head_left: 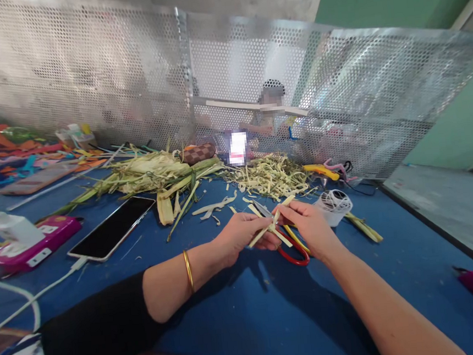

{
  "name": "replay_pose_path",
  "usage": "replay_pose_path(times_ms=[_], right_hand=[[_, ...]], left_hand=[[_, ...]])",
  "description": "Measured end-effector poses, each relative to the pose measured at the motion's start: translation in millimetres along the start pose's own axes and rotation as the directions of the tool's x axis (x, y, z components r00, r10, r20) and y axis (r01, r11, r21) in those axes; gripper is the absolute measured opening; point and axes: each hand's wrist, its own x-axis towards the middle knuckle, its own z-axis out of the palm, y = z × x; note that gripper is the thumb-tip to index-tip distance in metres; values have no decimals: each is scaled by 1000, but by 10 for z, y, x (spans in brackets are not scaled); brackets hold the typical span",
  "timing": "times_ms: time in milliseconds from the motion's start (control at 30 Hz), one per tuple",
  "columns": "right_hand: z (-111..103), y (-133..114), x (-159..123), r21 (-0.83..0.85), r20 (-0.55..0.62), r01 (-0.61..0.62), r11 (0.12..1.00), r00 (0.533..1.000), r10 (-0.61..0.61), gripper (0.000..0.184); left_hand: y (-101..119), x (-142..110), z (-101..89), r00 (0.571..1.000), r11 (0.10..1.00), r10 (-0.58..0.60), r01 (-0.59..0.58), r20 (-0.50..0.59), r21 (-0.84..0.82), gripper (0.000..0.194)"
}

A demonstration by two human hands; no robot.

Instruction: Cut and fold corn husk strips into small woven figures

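Pale green leaf strips (273,228), crossed over one another in a small weave, are held up between both hands above the blue table. My left hand (253,232), with a gold bangle on its wrist, pinches the weave from the left. From the right, my right hand (300,219) grips a strip at the upper side of the crossing with thumb and finger. Scissors with red handles (296,258) lie on the table just below and behind the hands, partly hidden by them. A yellow strip-like thing (296,237) shows beside the scissors.
Behind the hands lie a heap of cut strips (275,177) and a pile of long leaves (145,171). A white plastic holder (334,205) stands to the right. Leftward are a charging phone (112,228) and a magenta power strip (35,247). A perforated metal screen (128,71) borders the table.
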Motion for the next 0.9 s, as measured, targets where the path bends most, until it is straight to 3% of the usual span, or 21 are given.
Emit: replay_pose_path(times_ms=[133,300,600,667,733,800,867,900], right_hand=[[-54,-28,8,-184,3,6,983,1000,-6,43],[-34,-121,-68,-458,220,69,886,975,37,40],[53,-177,-142,-435,321,266,860,938,-128,32],[28,-173,-144,-450,294,303,840,939,-180,33],[-18,-182,-136,-524,171,362,771,931,-322,30],[-79,-203,-117,-636,57,442,632,845,-533,23],[-137,-220,-90,-713,99,523,468,735,-671,24],[-157,-218,-75,-724,162,561,402,704,-692,24]], left_hand=[[12,43,-40,998,1000,15,-17,-64,-26,28],[30,69,-76,988,998,45,-51,-150,-35,29],[-4,67,-45,974,987,142,-127,-174,96,15],[6,67,-48,971,987,145,-127,-190,101,13],[25,57,-48,968,989,132,-116,-212,87,13],[43,33,-39,971,990,126,-110,-201,87,14],[54,4,-23,982,988,122,-107,-141,113,15],[56,-8,-16,987,986,120,-106,-111,128,16]])
